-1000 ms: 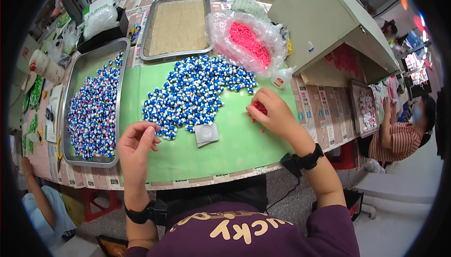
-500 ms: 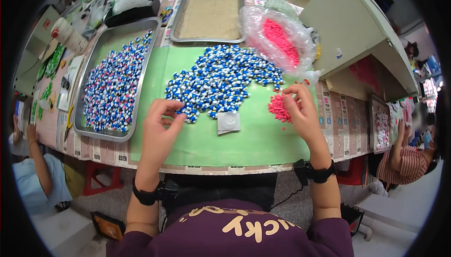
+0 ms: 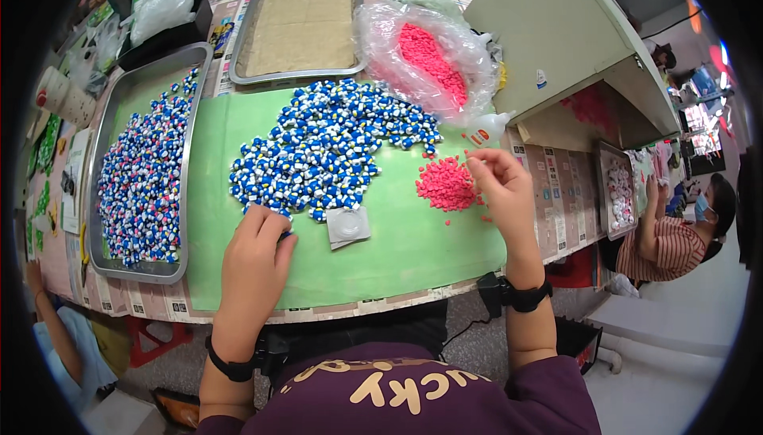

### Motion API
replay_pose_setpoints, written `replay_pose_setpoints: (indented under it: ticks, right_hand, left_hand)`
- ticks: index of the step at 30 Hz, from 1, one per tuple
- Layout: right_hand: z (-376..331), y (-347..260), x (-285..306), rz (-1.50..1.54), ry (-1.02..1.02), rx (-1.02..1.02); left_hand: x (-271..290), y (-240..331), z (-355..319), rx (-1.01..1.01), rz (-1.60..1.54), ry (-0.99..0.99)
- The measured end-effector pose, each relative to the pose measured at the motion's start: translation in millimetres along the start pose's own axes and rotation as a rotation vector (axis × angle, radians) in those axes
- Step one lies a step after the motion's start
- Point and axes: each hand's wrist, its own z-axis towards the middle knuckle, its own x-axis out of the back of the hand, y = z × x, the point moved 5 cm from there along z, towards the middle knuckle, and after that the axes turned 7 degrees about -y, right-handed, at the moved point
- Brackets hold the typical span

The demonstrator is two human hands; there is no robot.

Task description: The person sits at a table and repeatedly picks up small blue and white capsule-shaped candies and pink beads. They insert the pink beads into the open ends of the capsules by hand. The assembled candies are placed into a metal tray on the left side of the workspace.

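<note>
A big heap of small blue-and-white pieces [image 3: 330, 149] lies on a green mat [image 3: 397, 252]. My left hand [image 3: 256, 256] rests at the heap's near edge, its fingertips closed over a piece there. A small pile of pink pieces [image 3: 445, 183] sits to the right on the mat. My right hand [image 3: 501, 188] hovers just beside that pile with thumb and forefinger pinched together; whether a pink piece is between them I cannot tell. A small clear packet [image 3: 348, 226] lies between my hands.
A metal tray [image 3: 103, 220] on the left holds several blue, white and pink pieces. An empty-looking tray [image 3: 298, 25] stands at the back, a clear bag of pink pieces [image 3: 433, 57] beside it. A white glue bottle [image 3: 485, 126] lies near the bag. Another person [image 3: 675, 228] sits at right.
My left hand slid forward onto the near edge of the blue heap. My right hand lifted from the pink pile and now hovers at its right side. The view shifted closer.
</note>
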Motion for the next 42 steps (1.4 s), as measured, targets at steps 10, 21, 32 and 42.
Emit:
replay_pose_setpoints:
  ticks: [10,21,32,42]
  right_hand:
    - [8,0,-16,0.303,-0.221,-0.028]
    - [-3,1,26,0.738,-0.192,-0.108]
    - [-47,28,45,-0.413,-0.151,-0.158]
    - [1,-12,20,-0.415,-0.085,0.122]
  left_hand:
    - [1,2,-2,-0.007,-0.115,0.018]
    - [11,11,4,-0.018,-0.509,0.076]
    - [5,-6,-6,0.037,-0.724,0.037]
    - [14,3,-8,0.043,-0.742,0.048]
